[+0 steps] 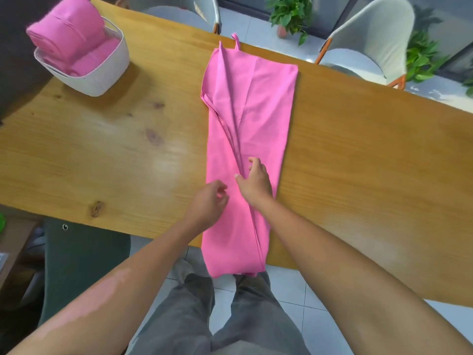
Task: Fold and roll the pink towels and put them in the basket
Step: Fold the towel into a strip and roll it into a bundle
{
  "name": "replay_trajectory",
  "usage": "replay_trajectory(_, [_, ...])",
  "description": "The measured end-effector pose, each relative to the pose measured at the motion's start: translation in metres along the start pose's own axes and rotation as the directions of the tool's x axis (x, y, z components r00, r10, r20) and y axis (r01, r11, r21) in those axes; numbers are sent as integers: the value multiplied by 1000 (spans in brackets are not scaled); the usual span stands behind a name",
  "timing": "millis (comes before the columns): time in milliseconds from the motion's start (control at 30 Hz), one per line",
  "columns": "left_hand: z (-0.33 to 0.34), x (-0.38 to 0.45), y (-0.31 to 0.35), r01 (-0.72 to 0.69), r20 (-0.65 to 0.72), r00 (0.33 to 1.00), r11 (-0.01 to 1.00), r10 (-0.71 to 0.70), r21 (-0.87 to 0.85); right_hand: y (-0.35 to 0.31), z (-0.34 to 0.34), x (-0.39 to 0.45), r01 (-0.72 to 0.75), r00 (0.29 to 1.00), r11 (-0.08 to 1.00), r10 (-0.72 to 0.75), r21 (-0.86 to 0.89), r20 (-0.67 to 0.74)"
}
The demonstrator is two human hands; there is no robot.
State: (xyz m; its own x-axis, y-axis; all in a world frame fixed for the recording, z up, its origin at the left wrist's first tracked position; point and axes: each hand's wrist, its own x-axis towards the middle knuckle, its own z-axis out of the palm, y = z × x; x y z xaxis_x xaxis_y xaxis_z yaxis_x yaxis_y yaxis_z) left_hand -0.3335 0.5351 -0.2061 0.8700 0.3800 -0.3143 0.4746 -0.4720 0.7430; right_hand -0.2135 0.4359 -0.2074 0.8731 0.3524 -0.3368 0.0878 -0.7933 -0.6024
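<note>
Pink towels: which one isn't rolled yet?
The long towel lying flat across the table, its near end hanging over the edge, with both hands at it. The other towels are already rolled and sit in the white basket.

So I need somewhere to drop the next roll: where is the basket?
In the head view the white basket sits on the wooden table at its far left, holding rolled pink towels, well left of the spread towel.

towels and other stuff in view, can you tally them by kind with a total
flat towel on the table: 1
rolled towels in the basket: 2
basket: 1
chairs behind the table: 2
potted plants: 2
total: 8
</note>
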Motion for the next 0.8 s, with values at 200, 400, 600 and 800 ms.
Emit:
replay_trajectory(200, [1, 57, 24, 185, -152, 966, 970, -209, -156, -46, -2, 86, 178, 982, 980, -170, -91, 85])
replay_trajectory(400, [10, 120, 40, 355, -276, 872, 911, -403, -210, -67, 5, 158, 301, 947, 940, -276, -157, 166])
replay_trajectory(600, [18, 166, 56, 422, -349, 828, 898, -438, -124, -67, 16, 195, 359, 929, 921, -337, -153, 154])
replay_trajectory(800, [26, 185, 61, 494, -401, 783, 867, -475, -64, -81, 27, 212, 382, 922, 866, -380, -323, 74])
